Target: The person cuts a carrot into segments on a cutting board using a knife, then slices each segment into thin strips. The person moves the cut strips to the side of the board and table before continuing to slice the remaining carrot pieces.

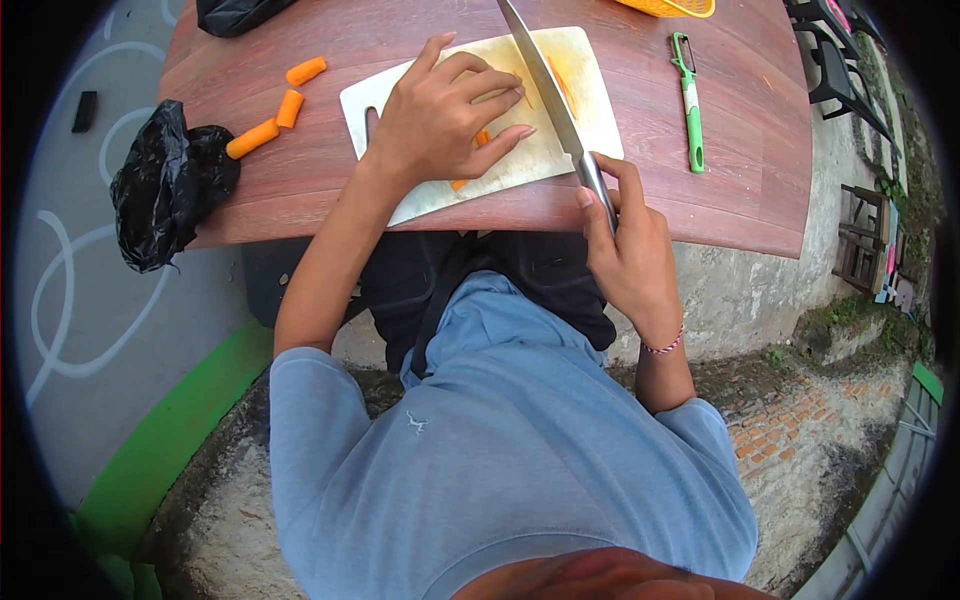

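Observation:
My left hand presses down on a carrot piece lying on the white cutting board, fingers curled over it so most of the carrot is hidden. My right hand grips the handle of a large kitchen knife. Its blade runs across the board just right of my left fingertips. A thin carrot strip lies on the board beside the blade.
Three carrot chunks lie on the wooden table to the left of the board. A black plastic bag hangs off the left edge. A green peeler lies right of the board. A yellow basket sits at the far edge.

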Demonstrator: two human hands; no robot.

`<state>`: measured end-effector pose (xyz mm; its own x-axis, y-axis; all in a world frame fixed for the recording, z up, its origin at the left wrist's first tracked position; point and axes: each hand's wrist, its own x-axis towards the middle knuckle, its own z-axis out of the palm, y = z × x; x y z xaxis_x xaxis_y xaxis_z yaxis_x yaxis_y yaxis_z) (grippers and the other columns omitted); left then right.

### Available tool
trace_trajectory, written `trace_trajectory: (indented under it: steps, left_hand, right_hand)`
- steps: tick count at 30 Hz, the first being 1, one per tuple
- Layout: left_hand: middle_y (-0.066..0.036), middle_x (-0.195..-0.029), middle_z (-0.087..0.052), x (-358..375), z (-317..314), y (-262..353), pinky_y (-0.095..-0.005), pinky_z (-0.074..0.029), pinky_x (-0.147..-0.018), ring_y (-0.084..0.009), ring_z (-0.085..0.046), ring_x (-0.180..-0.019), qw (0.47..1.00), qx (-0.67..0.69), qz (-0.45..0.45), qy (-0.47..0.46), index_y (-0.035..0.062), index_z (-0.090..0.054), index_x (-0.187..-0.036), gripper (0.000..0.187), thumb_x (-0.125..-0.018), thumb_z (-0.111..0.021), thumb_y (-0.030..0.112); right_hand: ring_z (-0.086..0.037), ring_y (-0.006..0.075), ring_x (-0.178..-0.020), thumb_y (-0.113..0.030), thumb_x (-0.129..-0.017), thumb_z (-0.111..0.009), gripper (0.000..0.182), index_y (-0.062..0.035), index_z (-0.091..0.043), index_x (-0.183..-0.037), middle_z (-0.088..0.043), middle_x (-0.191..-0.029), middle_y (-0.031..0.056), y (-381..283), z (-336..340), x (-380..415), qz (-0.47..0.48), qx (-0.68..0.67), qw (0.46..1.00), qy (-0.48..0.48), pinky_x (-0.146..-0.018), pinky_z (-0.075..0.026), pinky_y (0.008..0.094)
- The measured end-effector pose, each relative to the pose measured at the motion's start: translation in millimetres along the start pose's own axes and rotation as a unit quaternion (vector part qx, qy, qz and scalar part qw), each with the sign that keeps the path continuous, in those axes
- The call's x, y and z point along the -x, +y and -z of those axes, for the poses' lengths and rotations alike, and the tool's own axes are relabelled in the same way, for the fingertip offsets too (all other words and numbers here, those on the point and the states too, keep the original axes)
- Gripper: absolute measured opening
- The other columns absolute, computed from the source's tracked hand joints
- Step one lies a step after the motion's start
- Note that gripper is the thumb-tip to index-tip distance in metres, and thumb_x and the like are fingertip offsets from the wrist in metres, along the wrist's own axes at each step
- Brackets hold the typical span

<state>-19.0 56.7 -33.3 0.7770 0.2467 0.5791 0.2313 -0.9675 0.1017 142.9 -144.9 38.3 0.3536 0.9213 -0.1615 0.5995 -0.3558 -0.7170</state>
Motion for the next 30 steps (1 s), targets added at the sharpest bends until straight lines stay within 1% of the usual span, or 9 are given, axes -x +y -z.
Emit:
trace_trajectory:
  steps: [6,8,9,11,14,18,20,23,30]
  left_hand:
    - [-0.004,-0.106,-0.081,-3,3,-6,-0.0510,-0.049,-0.112,-0.0213,-0.074,-0.098,0.998,0.049,0.010,0.042,0.0112,-0.085,-0.103,0.027,-0.088,-0.084,0.034]
    - [-0.006,-0.103,-0.081,-4,6,-12,-0.0437,-0.056,-0.100,-0.0224,-0.074,-0.094,0.991,0.086,0.021,0.099,0.0082,-0.084,-0.099,0.017,-0.088,-0.084,0.021]
    - [-0.006,-0.103,-0.081,-4,7,-14,-0.0437,-0.056,-0.100,-0.0224,-0.074,-0.094,0.991,0.086,0.019,0.097,0.0082,-0.084,-0.099,0.017,-0.088,-0.084,0.021]
    - [-0.008,-0.102,-0.080,-4,9,-18,-0.0382,-0.058,-0.089,-0.0241,-0.074,-0.091,0.981,0.124,0.052,0.137,0.0050,-0.082,-0.096,0.011,-0.087,-0.082,0.012]
    - [-0.009,-0.105,-0.079,-3,17,-17,-0.0386,-0.056,-0.092,-0.0267,-0.074,-0.098,0.979,0.144,0.092,0.113,0.0029,-0.080,-0.100,0.013,-0.088,-0.078,0.002]
    - [-0.010,-0.105,-0.078,-1,37,-18,-0.0393,-0.056,-0.090,-0.0279,-0.072,-0.100,0.983,0.145,0.099,0.061,0.0015,-0.079,-0.099,0.013,-0.087,-0.079,0.005]
    - [-0.010,-0.104,-0.078,4,42,-14,-0.0397,-0.057,-0.088,-0.0276,-0.070,-0.101,0.981,0.144,0.129,-0.016,0.0053,-0.081,-0.099,0.018,-0.085,-0.084,0.017]
    - [-0.009,-0.105,-0.077,13,44,-5,-0.0405,-0.055,-0.093,-0.0279,-0.068,-0.104,0.978,0.142,0.142,-0.061,0.0053,-0.081,-0.099,0.024,-0.083,-0.087,0.021]
    - [-0.008,-0.107,-0.076,17,39,-2,-0.0421,-0.049,-0.101,-0.0276,-0.065,-0.108,0.978,0.138,0.148,-0.057,0.0070,-0.081,-0.098,0.024,-0.081,-0.088,0.023]
  right_hand:
    - [-0.071,0.0501,-0.077,-0.018,-0.108,-0.059,0.033,-0.0041,-0.052,-0.137,-0.069,-0.079,0.0273,-2,0,-3,-0.020,-0.059,0.998,0.000,-0.064,-0.051,0.0529]
    - [-0.070,0.0500,-0.076,-0.018,-0.108,-0.059,0.033,-0.0041,-0.052,-0.137,-0.068,-0.078,0.0269,-5,-4,-3,-0.002,-0.065,0.998,-0.006,-0.064,-0.050,0.0530]
    - [-0.070,0.0499,-0.075,-0.019,-0.108,-0.060,0.033,-0.0040,-0.052,-0.137,-0.068,-0.078,0.0265,-5,-6,-2,0.016,-0.068,0.997,-0.011,-0.064,-0.050,0.0532]
    - [-0.070,0.0501,-0.075,-0.019,-0.108,-0.060,0.033,-0.0040,-0.052,-0.136,-0.068,-0.077,0.0263,-2,-10,-4,0.028,-0.047,0.998,-0.013,-0.064,-0.050,0.0537]
    - [-0.069,0.0506,-0.075,-0.019,-0.108,-0.060,0.032,-0.0040,-0.052,-0.135,-0.068,-0.078,0.0263,0,-8,-8,0.031,-0.026,0.999,-0.016,-0.064,-0.049,0.0550]
    - [-0.069,0.0508,-0.075,-0.020,-0.108,-0.061,0.031,-0.0041,-0.053,-0.134,-0.068,-0.078,0.0263,3,-3,-12,0.009,-0.034,0.999,0.000,-0.063,-0.049,0.0559]
    - [-0.069,0.0505,-0.075,-0.020,-0.108,-0.061,0.031,-0.0042,-0.054,-0.134,-0.068,-0.078,0.0258,5,-1,-12,0.020,-0.021,0.999,0.016,-0.063,-0.049,0.0553]
    - [-0.069,0.0498,-0.074,-0.020,-0.108,-0.061,0.031,-0.0041,-0.054,-0.134,-0.068,-0.077,0.0248,4,2,-11,0.024,-0.006,0.999,0.028,-0.062,-0.049,0.0538]
    - [-0.070,0.0470,-0.071,-0.018,-0.107,-0.063,0.032,-0.0041,-0.054,-0.135,-0.065,-0.074,0.0227,3,2,-8,-0.001,-0.052,0.999,0.014,-0.061,-0.049,0.0495]
